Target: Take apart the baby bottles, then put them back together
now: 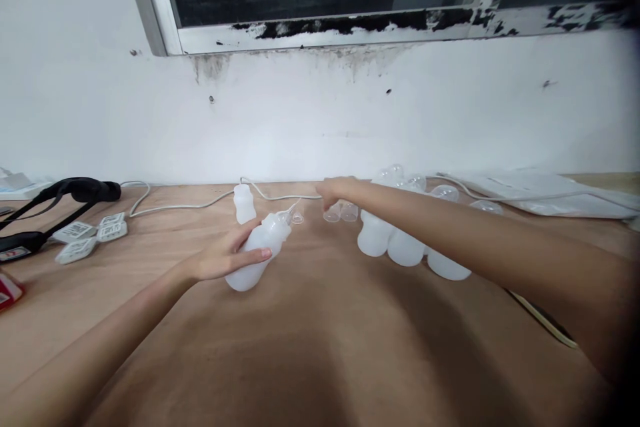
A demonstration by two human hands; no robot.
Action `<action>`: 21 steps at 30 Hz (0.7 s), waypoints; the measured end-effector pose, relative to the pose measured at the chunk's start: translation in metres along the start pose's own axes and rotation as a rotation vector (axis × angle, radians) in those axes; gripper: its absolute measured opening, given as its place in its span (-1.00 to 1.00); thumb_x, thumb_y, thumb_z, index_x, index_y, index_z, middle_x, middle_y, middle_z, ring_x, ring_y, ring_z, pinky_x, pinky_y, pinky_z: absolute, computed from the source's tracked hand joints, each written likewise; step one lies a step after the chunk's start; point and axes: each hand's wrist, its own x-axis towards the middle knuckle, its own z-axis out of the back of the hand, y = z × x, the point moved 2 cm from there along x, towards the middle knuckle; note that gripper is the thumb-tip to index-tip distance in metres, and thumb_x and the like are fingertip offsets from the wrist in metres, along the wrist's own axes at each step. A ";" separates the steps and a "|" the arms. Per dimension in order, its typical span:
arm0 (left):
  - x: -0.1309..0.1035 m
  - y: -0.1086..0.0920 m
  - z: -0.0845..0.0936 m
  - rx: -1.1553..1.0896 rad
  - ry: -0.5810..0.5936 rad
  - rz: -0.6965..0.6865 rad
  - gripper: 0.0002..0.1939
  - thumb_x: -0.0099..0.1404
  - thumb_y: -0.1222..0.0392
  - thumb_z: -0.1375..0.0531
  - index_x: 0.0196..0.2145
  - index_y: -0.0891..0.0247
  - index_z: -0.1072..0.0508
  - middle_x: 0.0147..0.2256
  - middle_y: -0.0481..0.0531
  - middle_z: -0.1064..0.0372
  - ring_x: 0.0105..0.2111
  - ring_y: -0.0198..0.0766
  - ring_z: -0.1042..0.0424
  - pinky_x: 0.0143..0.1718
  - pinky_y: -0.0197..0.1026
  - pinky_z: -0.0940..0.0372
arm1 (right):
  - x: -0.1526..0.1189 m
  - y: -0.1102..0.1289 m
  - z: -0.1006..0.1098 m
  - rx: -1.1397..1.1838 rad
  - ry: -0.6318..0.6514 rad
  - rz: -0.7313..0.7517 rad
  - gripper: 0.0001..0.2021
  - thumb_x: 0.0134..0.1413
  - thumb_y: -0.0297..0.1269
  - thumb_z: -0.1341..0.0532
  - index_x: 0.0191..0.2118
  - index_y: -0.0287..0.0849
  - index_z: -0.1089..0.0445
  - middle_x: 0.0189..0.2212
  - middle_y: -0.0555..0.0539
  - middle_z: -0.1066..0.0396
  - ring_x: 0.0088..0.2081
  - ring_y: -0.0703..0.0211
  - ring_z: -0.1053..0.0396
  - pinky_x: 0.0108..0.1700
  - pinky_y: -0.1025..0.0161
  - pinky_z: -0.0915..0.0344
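My left hand is wrapped around a milky white squeeze bottle. The bottle leans to the right, with a thin pointed nozzle at its top. Farther back and to the right, my right hand has its fingers bent down and drawn together; what they hold, if anything, is hidden. Two small clear caps stand on the table just below this hand. Another small clear cap is near the nozzle tip. A white bottle without a nozzle stands behind my left hand.
Several white bottles with clear tops stand partly behind my right forearm. A pale cable runs along the wall. Black straps and white printed tags lie at left. Plastic bags lie at the back right.
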 end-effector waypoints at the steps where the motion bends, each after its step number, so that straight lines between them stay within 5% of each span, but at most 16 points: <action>1: 0.002 0.000 0.000 0.087 -0.058 -0.011 -0.53 0.16 -0.04 -0.02 -0.04 0.24 -0.10 -0.20 0.06 -0.24 -0.23 -0.21 -0.26 -0.25 -0.22 -0.19 | -0.008 0.004 0.011 0.027 -0.010 0.011 -0.65 -0.16 -0.18 -0.20 -0.26 -0.37 -0.36 -0.26 -0.28 -0.35 -0.19 0.01 -0.31 -0.19 0.12 -0.22; 3: 0.005 -0.002 -0.001 0.304 -0.205 -0.049 -0.48 0.11 -0.08 -0.06 -0.04 0.22 -0.10 -0.18 0.07 -0.23 -0.24 -0.18 -0.27 -0.28 -0.20 -0.20 | -0.030 0.014 0.030 0.152 -0.039 0.065 -0.56 0.10 -0.08 0.11 -0.05 -0.29 -0.22 -0.10 -0.25 -0.25 -0.13 0.15 -0.27 -0.17 0.26 -0.22; 5: 0.009 -0.006 -0.005 0.546 -0.326 -0.110 -0.44 0.08 -0.09 -0.09 -0.03 0.20 -0.09 -0.15 0.09 -0.23 -0.25 -0.15 -0.28 -0.31 -0.19 -0.20 | -0.058 0.028 0.038 0.613 0.226 0.195 -0.42 0.10 0.05 0.31 0.01 -0.25 -0.13 -0.07 -0.22 -0.23 -0.22 0.20 -0.32 -0.31 0.31 -0.28; 8: 0.015 -0.016 -0.017 0.877 -0.312 -0.235 -0.55 0.14 0.01 -0.06 -0.05 0.26 -0.11 -0.13 0.15 -0.23 -0.24 -0.08 -0.31 -0.29 -0.12 -0.19 | -0.101 0.046 0.028 0.846 0.774 0.314 -0.44 0.02 0.14 0.16 -0.06 -0.20 -0.18 -0.20 -0.17 -0.31 -0.39 0.25 -0.35 -0.48 0.35 -0.26; 10: 0.018 -0.022 -0.027 1.017 -0.232 -0.309 -0.62 0.17 0.08 -0.03 -0.09 0.32 -0.15 -0.16 0.19 -0.26 -0.22 -0.05 -0.31 -0.27 -0.09 -0.18 | -0.118 0.049 0.016 0.860 0.823 0.308 -0.52 -0.06 0.07 -0.03 -0.15 -0.24 -0.21 -0.30 -0.14 -0.34 -0.47 0.32 -0.31 -0.57 0.44 -0.18; 16: 0.027 -0.026 -0.041 0.845 -0.078 -0.258 -0.55 0.15 -0.02 -0.04 -0.09 0.34 -0.20 -0.28 0.15 -0.33 -0.33 -0.11 -0.34 -0.38 -0.15 -0.21 | -0.138 0.042 -0.013 0.609 0.355 0.341 -0.64 -0.06 -0.07 -0.10 -0.19 -0.22 -0.21 -0.42 -0.07 -0.29 -0.53 0.32 -0.22 -0.56 0.37 -0.18; 18: 0.029 -0.023 -0.040 0.629 0.009 -0.208 -0.49 0.08 -0.08 -0.09 -0.09 0.29 -0.22 -0.31 0.08 -0.35 -0.37 -0.17 -0.34 -0.41 -0.21 -0.21 | -0.147 0.043 -0.015 0.335 0.093 0.411 -0.78 -0.01 -0.31 -0.07 -0.19 -0.21 -0.20 -0.36 -0.11 -0.27 -0.46 0.24 -0.25 -0.49 0.30 -0.19; 21: 0.029 -0.020 -0.036 0.344 0.193 -0.182 -0.50 0.02 -0.10 -0.14 -0.13 0.23 -0.30 -0.32 -0.01 -0.35 -0.38 -0.25 -0.33 -0.41 -0.28 -0.21 | -0.165 0.048 -0.011 -0.003 -0.180 0.537 -0.65 -0.06 -0.59 0.01 -0.10 -0.20 -0.16 -0.23 -0.16 -0.23 -0.35 0.16 -0.26 -0.43 0.24 -0.19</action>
